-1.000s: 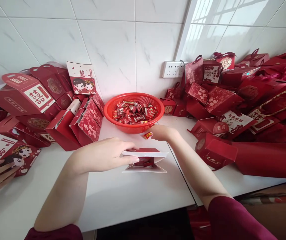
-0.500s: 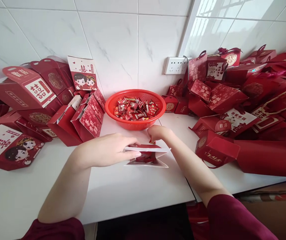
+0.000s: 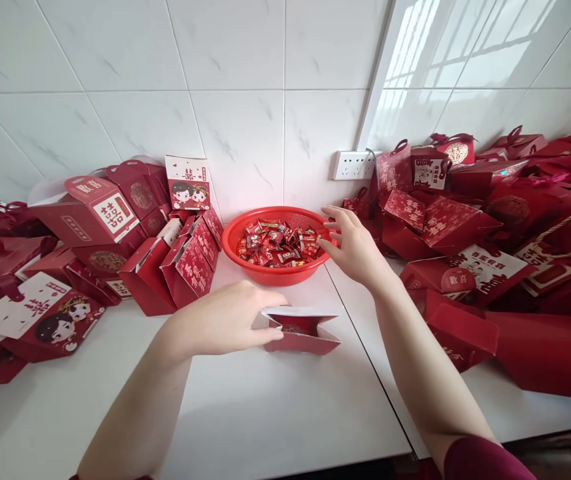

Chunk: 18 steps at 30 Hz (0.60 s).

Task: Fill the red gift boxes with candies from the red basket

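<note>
I can read the double-happiness sign 囍 on the white panel (image 3: 114,213) of a box in the left-hand pile, on the upright card (image 3: 188,187) with the cartoon couple, and on the white flap (image 3: 35,308) of the box at that pile's front. 歡喜 stands on a handle tab (image 3: 88,187) at left and on a box (image 3: 458,280) at right. Lettering on the wrapped sweets (image 3: 272,245) is too small to read.

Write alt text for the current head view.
A left hand holds an open red paper bag on a white table; the right hand, fingers spread, is at a red basket of wrapped sweets. Red boxes flank them.
</note>
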Available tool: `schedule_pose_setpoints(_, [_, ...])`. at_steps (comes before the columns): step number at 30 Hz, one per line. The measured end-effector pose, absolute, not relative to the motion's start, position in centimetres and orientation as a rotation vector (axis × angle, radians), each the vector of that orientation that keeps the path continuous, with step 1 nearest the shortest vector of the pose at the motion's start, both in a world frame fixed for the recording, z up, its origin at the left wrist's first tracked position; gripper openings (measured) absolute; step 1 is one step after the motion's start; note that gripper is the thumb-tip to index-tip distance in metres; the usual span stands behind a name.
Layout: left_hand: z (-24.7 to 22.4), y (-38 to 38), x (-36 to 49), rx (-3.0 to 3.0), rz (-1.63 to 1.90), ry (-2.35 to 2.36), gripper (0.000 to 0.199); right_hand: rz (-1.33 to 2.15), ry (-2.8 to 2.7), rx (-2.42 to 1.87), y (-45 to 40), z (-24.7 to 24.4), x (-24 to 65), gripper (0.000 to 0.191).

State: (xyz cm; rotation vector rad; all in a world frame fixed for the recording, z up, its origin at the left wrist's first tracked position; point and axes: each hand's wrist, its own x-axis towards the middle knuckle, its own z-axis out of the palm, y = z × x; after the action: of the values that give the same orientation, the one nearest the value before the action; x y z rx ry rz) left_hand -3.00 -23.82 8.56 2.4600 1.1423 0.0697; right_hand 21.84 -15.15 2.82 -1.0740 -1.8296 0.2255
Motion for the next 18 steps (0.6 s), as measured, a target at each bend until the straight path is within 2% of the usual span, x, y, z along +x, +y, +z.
schedule_pose_setpoints(1, [8.2,-23.5,-2.9,2.464,0.088,1.173,0.023,0.234,-1.860,-1.067,-15.4,2.9,21.8,0.050])
schedule_pose_setpoints(5, [6.9,-21.7,-2.9,2.535,0.159,1.306,0.025,0.451,-2.083,-0.991,-17.6,4.5,22.0,0.024])
schedule_pose_setpoints(10, [6.2,-20.0,-3.4,2.553,0.389,1.404,0.022,0.728,-2.361,-0.864,-19.1,5.4,21.6,0.032])
schedule_pose_setpoints(12, [6.2,-19.7,-3.7,2.537,0.492,1.438,0.023,0.721,-2.398,-0.904,-18.4,4.7,21.0,0.037])
schedule_pose_setpoints(14, [6.0,-19.3,-4.0,2.512,0.545,1.448,0.024,0.633,-2.430,-0.980,-17.3,3.6,20.3,0.028])
schedule_pose_setpoints(16, [5.6,-18.8,-4.3,2.484,0.497,1.457,0.026,0.556,-2.449,-1.007,-16.2,2.6,19.6,0.018])
schedule_pose_setpoints(18, [5.2,-18.1,-4.4,2.459,0.389,1.497,0.027,0.539,-2.448,-0.978,-15.4,2.0,19.1,0.018])
